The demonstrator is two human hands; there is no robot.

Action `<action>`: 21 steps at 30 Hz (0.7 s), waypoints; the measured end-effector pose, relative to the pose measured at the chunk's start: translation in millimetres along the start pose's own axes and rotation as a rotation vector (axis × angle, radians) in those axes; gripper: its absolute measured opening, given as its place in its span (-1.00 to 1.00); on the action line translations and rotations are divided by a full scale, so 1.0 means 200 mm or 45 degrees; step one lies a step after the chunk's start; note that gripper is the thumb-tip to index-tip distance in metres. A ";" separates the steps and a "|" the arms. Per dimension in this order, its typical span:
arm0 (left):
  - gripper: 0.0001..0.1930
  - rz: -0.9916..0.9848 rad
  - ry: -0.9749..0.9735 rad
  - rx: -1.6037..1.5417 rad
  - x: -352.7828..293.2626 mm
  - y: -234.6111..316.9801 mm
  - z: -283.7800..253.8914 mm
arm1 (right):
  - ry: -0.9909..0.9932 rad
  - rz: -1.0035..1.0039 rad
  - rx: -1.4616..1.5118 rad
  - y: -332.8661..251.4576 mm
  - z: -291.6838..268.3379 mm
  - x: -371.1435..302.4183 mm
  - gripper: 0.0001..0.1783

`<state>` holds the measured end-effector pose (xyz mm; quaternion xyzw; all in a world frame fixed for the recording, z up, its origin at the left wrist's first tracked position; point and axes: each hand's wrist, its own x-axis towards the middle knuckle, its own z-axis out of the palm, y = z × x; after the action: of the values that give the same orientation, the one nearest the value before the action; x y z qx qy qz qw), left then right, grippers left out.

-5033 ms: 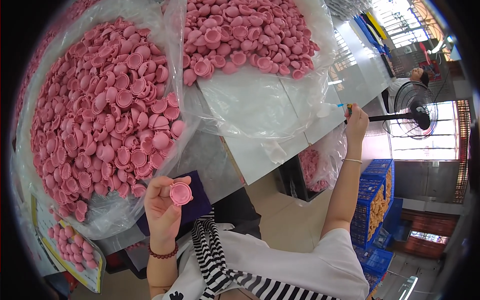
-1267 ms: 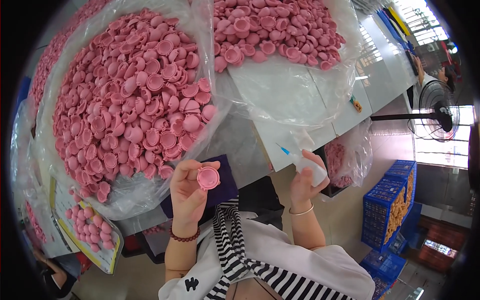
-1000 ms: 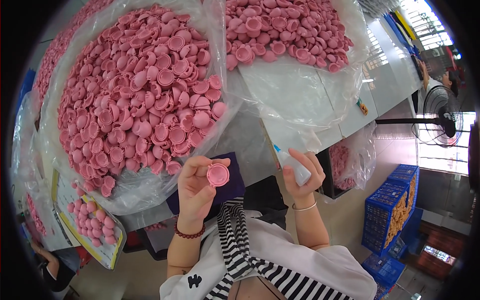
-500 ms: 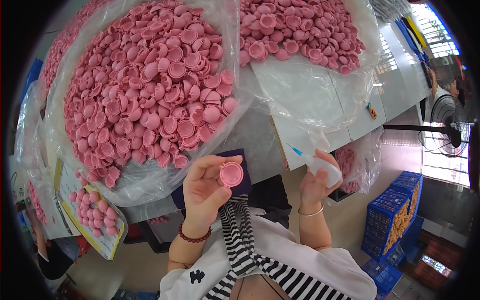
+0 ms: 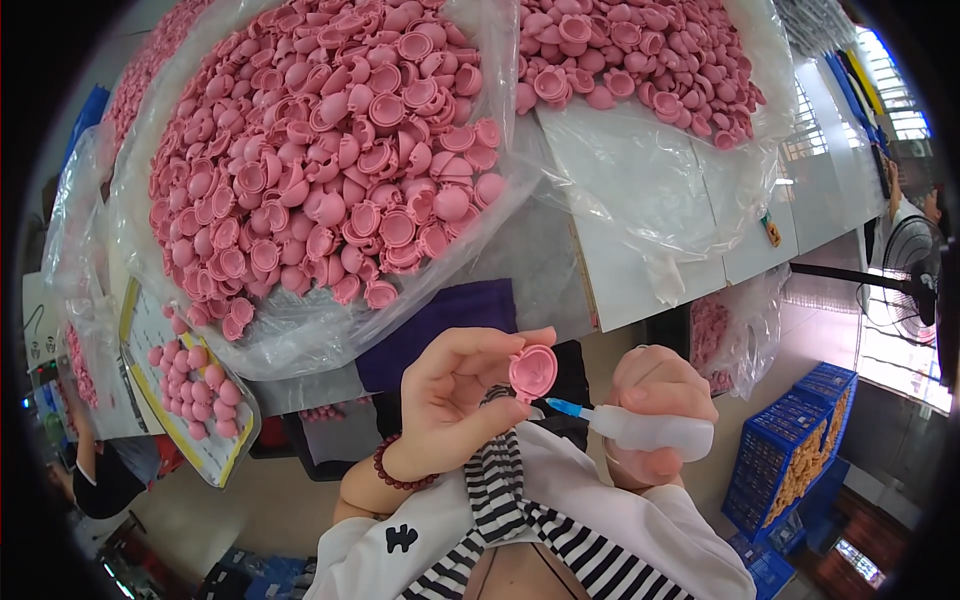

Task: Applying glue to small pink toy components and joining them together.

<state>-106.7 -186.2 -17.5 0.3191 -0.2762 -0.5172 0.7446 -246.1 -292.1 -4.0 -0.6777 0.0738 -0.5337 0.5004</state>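
My left hand (image 5: 445,405) pinches a small pink plastic half-shell (image 5: 532,370) between thumb and fingertips. Its hollow round side faces me. My right hand (image 5: 660,385) is closed around a translucent white squeeze bottle (image 5: 655,432), held nearly level. From the bottle's left end comes a blue needle tip (image 5: 566,406), which points at the lower edge of the half-shell, close to my left thumb. Whether the needle touches the shell is too small to tell. Beyond my hands, a heap of similar pink half-shells (image 5: 320,170) fills a clear plastic bag (image 5: 420,290).
A second pink heap (image 5: 640,50) lies at the far right on the grey table (image 5: 640,210). A yellow-edged tray (image 5: 215,450) at left carries pink balls. Purple cloth (image 5: 440,330) lies by the table edge. Blue crates (image 5: 785,450) and a fan (image 5: 910,270) stand right; another person's arm (image 5: 85,450) shows left.
My right hand has brought the bottle leftward to the half-shell and turned it from slanting upward to nearly level. My left hand has moved slightly right, still pinching the shell. The view has shifted.
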 end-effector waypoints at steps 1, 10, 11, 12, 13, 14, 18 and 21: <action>-0.56 0.000 0.002 0.002 0.00 0.00 0.00 | -0.014 0.030 -0.047 0.00 0.00 0.00 -0.39; -0.56 0.012 -0.016 0.004 0.00 0.01 0.00 | -0.014 0.049 -0.093 -0.01 0.02 0.00 -0.40; -0.56 0.018 -0.018 0.005 0.00 0.01 0.00 | -0.013 0.049 -0.095 -0.01 0.02 0.00 -0.40; -0.56 0.024 -0.019 0.006 0.00 0.01 -0.01 | 0.010 0.036 -0.086 -0.01 0.01 0.00 -0.39; -0.56 0.025 -0.016 0.007 0.00 0.01 -0.01 | 0.030 0.025 -0.074 -0.01 0.01 0.00 -0.38; -0.56 0.022 -0.019 -0.005 0.00 0.02 -0.01 | 0.029 0.026 -0.071 -0.01 0.02 0.00 -0.38; -0.57 0.048 -0.022 0.005 0.00 0.02 0.00 | -0.003 0.015 -0.139 -0.01 0.03 0.02 -0.37; -0.57 0.052 -0.024 0.001 0.00 0.02 0.00 | -0.043 0.041 -0.181 -0.02 0.03 0.03 -0.37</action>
<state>-103.9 -185.8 -14.6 0.3087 -0.2900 -0.5047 0.7522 -240.2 -290.8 3.1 -0.7191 0.1139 -0.5075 0.4607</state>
